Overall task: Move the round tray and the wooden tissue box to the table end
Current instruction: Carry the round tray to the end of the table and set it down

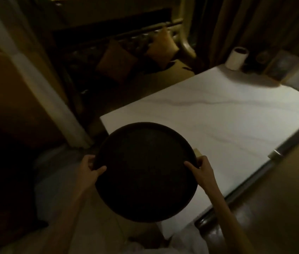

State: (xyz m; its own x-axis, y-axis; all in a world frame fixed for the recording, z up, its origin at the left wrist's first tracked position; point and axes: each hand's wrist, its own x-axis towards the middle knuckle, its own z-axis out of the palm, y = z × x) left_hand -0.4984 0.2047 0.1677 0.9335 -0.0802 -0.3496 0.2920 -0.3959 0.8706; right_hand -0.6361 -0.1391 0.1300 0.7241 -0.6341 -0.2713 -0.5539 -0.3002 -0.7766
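**Round tray held over the near corner of the surface**

Dim, slightly blurred view from above. Both hands clamped on the round tray (146, 171), dark and shallow-rimmed, held level in the air. Left hand (90, 166) gripping the rim at the left side, thumb lying over the inner face, fingers curled underneath. Right hand (202, 167) gripping the rim at the right side in the same manner, thumb on top. Hands well apart, the tray's width between them. Far half of the tray hanging above the near corner of the white veined surface (227, 121); near half out past its edge, over the floor. Small pale block (198, 153) peeking out just beside the right hand at the tray's rim, mostly hidden; cannot tell whether it is the wooden tissue box. White paper roll (236, 58) upright at the far end of the surface. Dark sofa with cushions (115, 63) beyond the surface's left edge
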